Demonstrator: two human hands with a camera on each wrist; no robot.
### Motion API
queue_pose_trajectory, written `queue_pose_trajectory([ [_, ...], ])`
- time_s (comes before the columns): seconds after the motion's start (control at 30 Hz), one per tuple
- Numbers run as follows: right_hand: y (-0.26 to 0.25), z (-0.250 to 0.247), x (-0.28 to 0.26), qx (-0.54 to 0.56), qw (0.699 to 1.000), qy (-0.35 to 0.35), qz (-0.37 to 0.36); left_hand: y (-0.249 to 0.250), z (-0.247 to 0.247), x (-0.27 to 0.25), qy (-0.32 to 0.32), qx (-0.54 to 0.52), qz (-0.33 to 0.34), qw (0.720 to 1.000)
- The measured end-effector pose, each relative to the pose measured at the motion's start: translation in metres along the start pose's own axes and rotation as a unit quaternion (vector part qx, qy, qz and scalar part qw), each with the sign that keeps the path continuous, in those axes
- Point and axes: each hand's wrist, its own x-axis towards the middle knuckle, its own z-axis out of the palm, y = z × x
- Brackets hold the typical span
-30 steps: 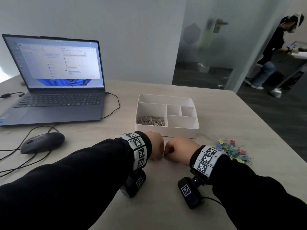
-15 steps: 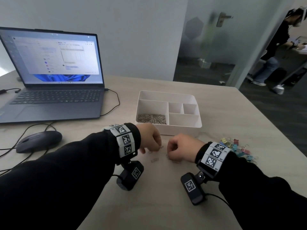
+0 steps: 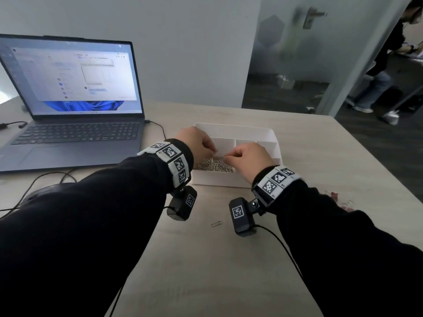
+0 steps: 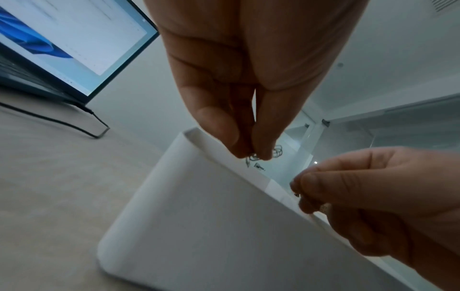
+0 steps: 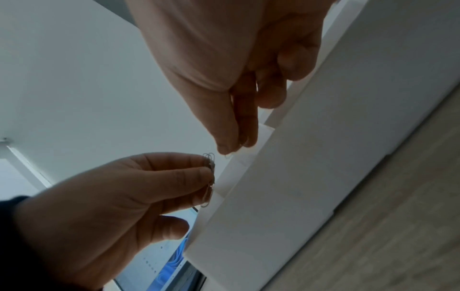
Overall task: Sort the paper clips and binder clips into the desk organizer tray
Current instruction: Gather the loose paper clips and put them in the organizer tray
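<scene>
Both hands pinch thin silver wire paper clips: left hand (image 3: 197, 143), right hand (image 3: 248, 157), over white plastic organizer tray (image 3: 233, 130) front-left compartment, where clips pile (image 3: 212, 167). Drop step; next release, then fetch stray clip (image 3: 216, 224) on desk before tray.

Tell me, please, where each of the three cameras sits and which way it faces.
Head: worn high, facing forward and down at the white plastic organizer tray; both black sleeves, left hand, right hand.
Left wrist: under the wrist, looking along fingers pinching thin wire paper clips; grey open laptop behind.
Right wrist: likewise along its fingers, tray wall beside.
Both wrist views share the tray and both hands.
</scene>
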Motion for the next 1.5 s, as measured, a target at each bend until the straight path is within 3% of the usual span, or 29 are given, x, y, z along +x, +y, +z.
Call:
queue_pose_trajectory([
  [0.23,0.007,-0.008,-0.024,0.017,1.000,0.000,-0.024,-0.007,0.007,-0.012,-0.003,0.058,0.026,0.998],
  [0.4,0.018,-0.018,-0.051,-0.064,0.988,-0.137,0.010,0.000,0.008,-0.037,-0.033,0.062,0.054,0.996],
  [0.57,0.021,-0.024,-0.072,-0.161,0.964,-0.211,0.022,0.009,0.024,-0.062,-0.216,0.077,0.001,0.973],
  [0.73,0.022,-0.015,-0.078,-0.181,0.950,-0.254,0.024,0.016,0.044,-0.074,-0.284,0.157,-0.001,0.946],
  [0.87,0.024,-0.010,-0.079,-0.210,0.946,-0.247,0.015,0.019,0.052,-0.076,-0.297,0.187,-0.014,0.936],
  [1.1,0.016,-0.002,-0.080,-0.201,0.950,-0.240,0.004,0.016,0.055,-0.076,-0.284,0.164,-0.030,0.944],
  [1.5,0.007,0.009,-0.076,-0.232,0.927,-0.291,0.028,0.011,0.060,-0.073,-0.288,0.176,-0.019,0.941],
])
